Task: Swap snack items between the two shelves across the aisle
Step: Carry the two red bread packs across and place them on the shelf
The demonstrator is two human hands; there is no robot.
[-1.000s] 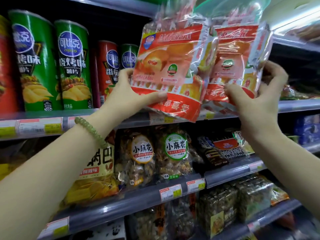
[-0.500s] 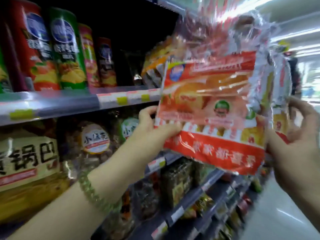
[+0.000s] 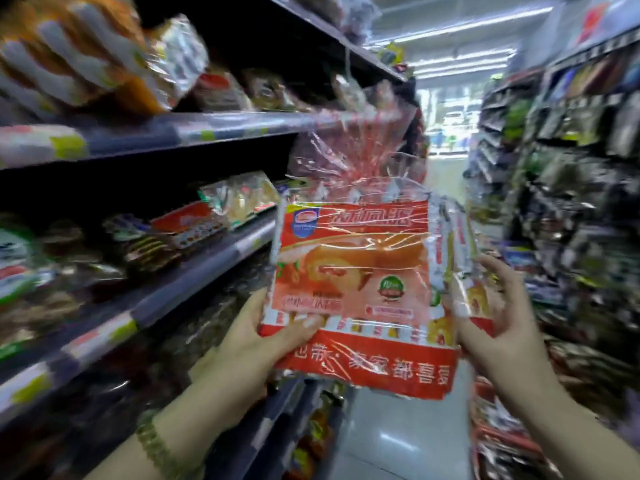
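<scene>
**Both hands clamped on red snack bags, mid-aisle**

Pinched at its lower left edge by my left hand [image 3: 256, 344], thumb across the front, the front snack bag [image 3: 360, 292] stands upright at centre frame, red and clear plastic with a pastry picture. My right hand [image 3: 498, 327] closes its grip on a second bag [image 3: 460, 265] just behind, of which I see only the right edge; the two bags overlap. A green bead bracelet [image 3: 156, 445] sits on my left wrist at the bottom of the frame. Blurred shelves [image 3: 207, 265] of packaged snacks fill the left side, another rack [image 3: 571, 202] fills the right, and the pale aisle floor [image 3: 398, 434] runs between them, below the bags.
</scene>
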